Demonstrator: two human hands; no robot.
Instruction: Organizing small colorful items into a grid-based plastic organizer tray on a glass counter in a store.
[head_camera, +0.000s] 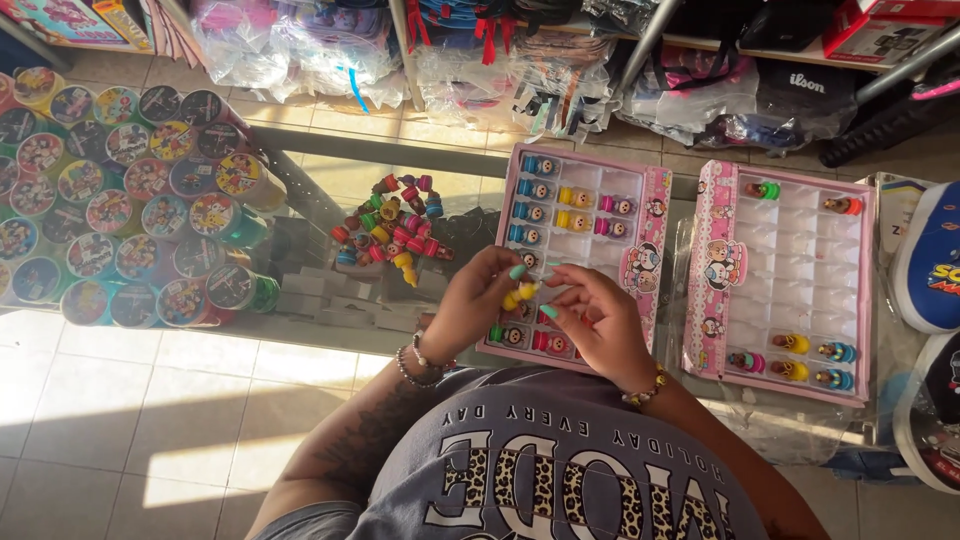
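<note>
Pinching yellow figure (519, 296), left hand (470, 300) fingers; right hand (595, 320) curled over pink tray (655, 215), glass counter (300, 190), shop shelves.

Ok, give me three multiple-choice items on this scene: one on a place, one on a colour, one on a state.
1. Where is the loose pile of small figures?
A. on the glass counter, left of the trays
B. in the right tray
C. on the floor

2. What colour is the figure the left hand pinches?
A. blue
B. yellow
C. pink

3. How full is the right tray?
A. full
B. empty
C. mostly empty

Answers: 1 A, the pile lies left of the left tray. 2 B, it shows yellow between the fingertips. 3 C, only some edge compartments hold figures.
</note>
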